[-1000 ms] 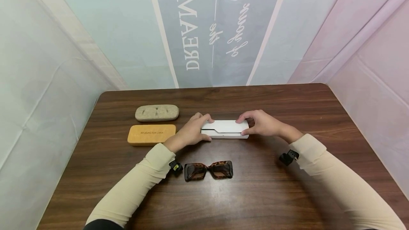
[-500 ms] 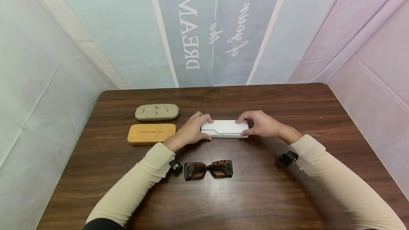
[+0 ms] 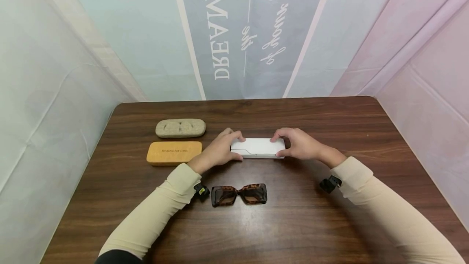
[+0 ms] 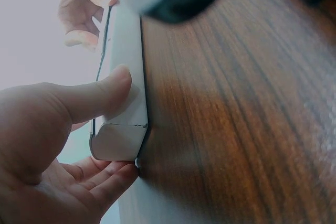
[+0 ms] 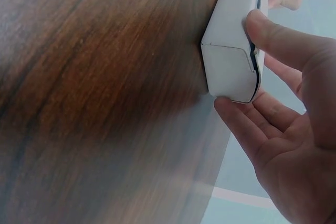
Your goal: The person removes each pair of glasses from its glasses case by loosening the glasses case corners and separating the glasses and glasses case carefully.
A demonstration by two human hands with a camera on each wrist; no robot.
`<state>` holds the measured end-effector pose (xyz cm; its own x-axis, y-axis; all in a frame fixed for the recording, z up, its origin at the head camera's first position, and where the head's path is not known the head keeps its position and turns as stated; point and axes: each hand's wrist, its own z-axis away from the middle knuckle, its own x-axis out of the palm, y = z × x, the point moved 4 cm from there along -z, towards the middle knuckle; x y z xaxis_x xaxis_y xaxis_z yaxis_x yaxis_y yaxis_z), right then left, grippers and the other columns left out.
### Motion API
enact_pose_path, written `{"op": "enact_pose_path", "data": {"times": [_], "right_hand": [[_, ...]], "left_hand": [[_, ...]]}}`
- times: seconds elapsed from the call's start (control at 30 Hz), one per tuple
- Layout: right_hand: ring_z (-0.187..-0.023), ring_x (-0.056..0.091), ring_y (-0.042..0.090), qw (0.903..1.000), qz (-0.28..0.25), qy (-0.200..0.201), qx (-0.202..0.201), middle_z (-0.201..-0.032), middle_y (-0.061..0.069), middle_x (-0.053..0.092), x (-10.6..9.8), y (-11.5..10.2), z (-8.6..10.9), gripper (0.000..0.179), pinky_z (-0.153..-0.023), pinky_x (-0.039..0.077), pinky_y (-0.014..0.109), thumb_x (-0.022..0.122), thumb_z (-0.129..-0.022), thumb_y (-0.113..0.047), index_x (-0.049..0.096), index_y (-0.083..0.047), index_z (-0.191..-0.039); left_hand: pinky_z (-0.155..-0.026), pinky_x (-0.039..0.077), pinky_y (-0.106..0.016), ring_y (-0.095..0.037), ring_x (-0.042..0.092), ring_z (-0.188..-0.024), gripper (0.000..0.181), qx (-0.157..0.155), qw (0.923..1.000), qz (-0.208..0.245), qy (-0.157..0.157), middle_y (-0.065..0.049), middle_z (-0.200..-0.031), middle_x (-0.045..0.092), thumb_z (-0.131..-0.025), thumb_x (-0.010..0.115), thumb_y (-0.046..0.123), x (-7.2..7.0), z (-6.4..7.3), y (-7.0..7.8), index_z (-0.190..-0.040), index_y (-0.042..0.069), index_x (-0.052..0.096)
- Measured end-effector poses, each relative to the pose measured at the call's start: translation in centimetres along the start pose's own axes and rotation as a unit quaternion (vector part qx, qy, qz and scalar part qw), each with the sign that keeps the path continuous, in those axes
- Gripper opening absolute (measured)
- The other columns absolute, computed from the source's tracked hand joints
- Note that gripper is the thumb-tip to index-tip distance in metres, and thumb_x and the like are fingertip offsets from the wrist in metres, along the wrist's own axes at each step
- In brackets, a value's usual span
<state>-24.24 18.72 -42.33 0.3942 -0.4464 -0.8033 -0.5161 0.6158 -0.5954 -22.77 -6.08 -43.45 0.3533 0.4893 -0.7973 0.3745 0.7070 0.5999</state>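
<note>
On the table (image 3: 293,227), a little beyond its middle, the white case (image 3: 258,146) lies flat, its long side towards the person, held from both ends. The left hand (image 3: 219,150) is clamped on its left end, thumb against the front wall and forefinger at the far edge of the top. The right hand (image 3: 302,144) is clamped on the right end likewise, its thumb at the front edge of the lid (image 3: 261,144) and its forefinger at the far edge. The lid lies down over the case, and both wrist views show a dark line along its seam. Nearer the person, between the sleeves (image 3: 161,207), sit the glasses (image 3: 239,192), with a mottled brown frame and brown lenses, apart from the case. To the left, the yellow case (image 3: 174,152) bears a line of dark lettering, and its right end is partly covered from above by the left wrist; just beyond it lies the beige case (image 3: 180,128). A pale banner (image 3: 253,31) with white lettering, seen reversed, rises behind the table's far edge
</note>
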Motion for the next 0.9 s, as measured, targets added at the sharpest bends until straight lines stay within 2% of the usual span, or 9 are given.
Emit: {"op": "enact_pose_path", "data": {"times": [0.2,0.37,0.5,0.7,0.9], "right_hand": [[-0.102,0.062,0.019,1.0,0.001,0.005,-0.007,-0.12,0.004,0.067,0.19,-0.02,-0.05,0.046,-0.082,0.05,0.043,0.088,-0.081,-0.01,0.066,-0.012,-0.121],[-0.109,0.061,0.022,0.9999,0.013,-0.002,-0.008,-0.125,0.008,0.064,0.26,-0.22,0.04,0.057,-0.087,0.05,0.045,0.087,-0.081,-0.01,0.062,-0.008,-0.132],[-0.11,0.06,0.024,0.9997,0.023,-0.007,0.001,-0.126,0.011,0.062,0.27,-0.27,0.04,0.062,-0.088,0.049,0.045,0.086,-0.083,-0.012,0.06,-0.005,-0.138],[-0.105,0.059,0.024,0.9995,0.03,-0.007,0.005,-0.124,0.012,0.061,0.34,-0.42,0.16,0.059,-0.083,0.048,0.043,0.085,-0.084,-0.013,0.062,-0.003,-0.138],[-0.111,0.059,0.029,0.9993,0.036,-0.006,0.004,-0.126,0.015,0.059,0.59,-0.75,0.31,0.057,-0.09,0.049,0.048,0.081,-0.088,-0.009,0.06,-0.002,-0.139]], "left_hand": [[-0.099,0.047,-0.045,-0.027,0.055,-0.113,0.044,-0.001,1.0,0.0,0.001,-0.009,-0.121,0.055,-0.084,0.086,0.027,0.0,-0.05,-0.07,-0.121,0.016,0.064],[-0.1,0.047,-0.044,-0.027,0.055,-0.114,0.044,-0.002,1.0,0.0,-0.001,-0.009,-0.121,0.055,-0.084,0.086,0.027,0.03,-0.07,-0.11,-0.121,0.016,0.064],[-0.1,0.047,-0.044,-0.027,0.055,-0.113,0.044,-0.001,1.0,0.0,0.0,-0.008,-0.121,0.055,-0.084,0.086,0.027,0.02,-0.07,-0.07,-0.121,0.016,0.064],[-0.101,0.046,-0.043,-0.026,0.054,-0.114,0.045,0.0,1.0,-0.001,0.001,-0.008,-0.121,0.055,-0.084,0.086,0.027,0.1,-0.06,-0.14,-0.122,0.016,0.064],[-0.1,0.047,-0.043,-0.026,0.054,-0.113,0.045,0.004,1.0,0.0,0.003,-0.008,-0.121,0.055,-0.084,0.086,0.027,0.1,-0.05,-0.17,-0.122,0.016,0.064]]}}
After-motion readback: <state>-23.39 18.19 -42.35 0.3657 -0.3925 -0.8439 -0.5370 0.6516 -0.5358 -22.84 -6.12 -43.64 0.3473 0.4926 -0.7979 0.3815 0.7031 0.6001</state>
